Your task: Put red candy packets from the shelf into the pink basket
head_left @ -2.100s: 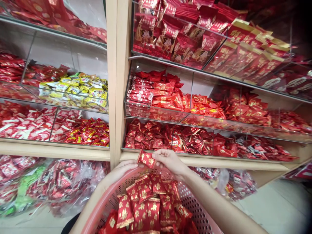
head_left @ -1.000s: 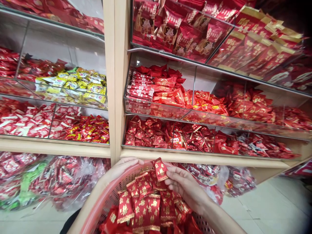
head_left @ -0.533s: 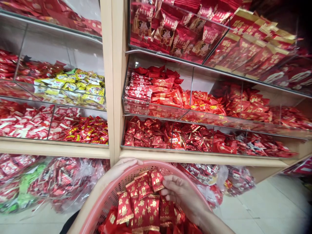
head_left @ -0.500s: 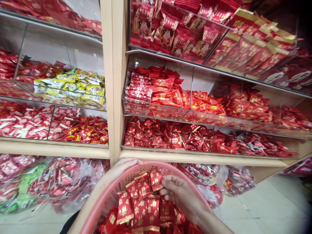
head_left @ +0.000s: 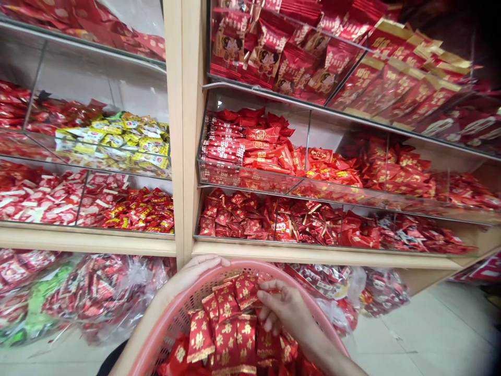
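PLACE: shop | compartmented display shelves point(head_left: 321, 255) | wrapped packets point(head_left: 229, 213) sorted by kind

At six o'clock the basket point(head_left: 246, 267) is pink, and most of its little packets point(head_left: 226, 334) are dark red with gold writing. At twelve o'clock, big packets point(head_left: 268, 55) are red with white writing and cartoon pictures. The tall packets point(head_left: 399, 83) at two o'clock are red with gold tops. Near nine o'clock, a heap point(head_left: 125, 138) is yellow and white. The floor point(head_left: 410, 334) at four o'clock is pale grey-green.
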The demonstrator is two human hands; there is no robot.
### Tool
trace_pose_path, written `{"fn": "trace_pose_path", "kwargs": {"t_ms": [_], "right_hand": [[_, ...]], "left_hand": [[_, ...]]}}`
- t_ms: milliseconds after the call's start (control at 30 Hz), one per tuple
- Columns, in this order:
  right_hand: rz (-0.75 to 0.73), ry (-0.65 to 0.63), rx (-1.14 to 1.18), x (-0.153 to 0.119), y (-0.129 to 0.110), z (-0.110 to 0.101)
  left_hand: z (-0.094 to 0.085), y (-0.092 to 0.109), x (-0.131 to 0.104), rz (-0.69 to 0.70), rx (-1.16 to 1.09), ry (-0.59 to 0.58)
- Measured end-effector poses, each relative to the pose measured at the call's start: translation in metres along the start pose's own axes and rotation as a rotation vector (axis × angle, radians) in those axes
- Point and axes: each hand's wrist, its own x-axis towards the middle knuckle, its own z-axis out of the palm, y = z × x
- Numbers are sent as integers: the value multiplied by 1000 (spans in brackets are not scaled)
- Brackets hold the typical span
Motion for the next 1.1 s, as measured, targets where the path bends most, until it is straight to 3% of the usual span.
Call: {"fn": "trace_pose_path", "kwargs": {"t_ms": [133,333,433,533,667,1100], "right_hand": [[-193,111,-296,5,-14,-11],[-847,318,-932,34,-78,-30],[-1043,433,-1384,55,-105,-29],[-1020,516,-1714,73,-119,-22],[-1010,549,-1865,90,-122,-15],[-1148,559,-1753,92,-126,-4]], "left_hand": [[-1,0,0,8,-1,-7],[-2,-1,2,5,18,-25],[0,0,2,-25,-50,-26],[1,2,2,-41,-75,-16],[1,3,2,-33,-61,-21],[1,1,2,-25,-48,-13]]}}
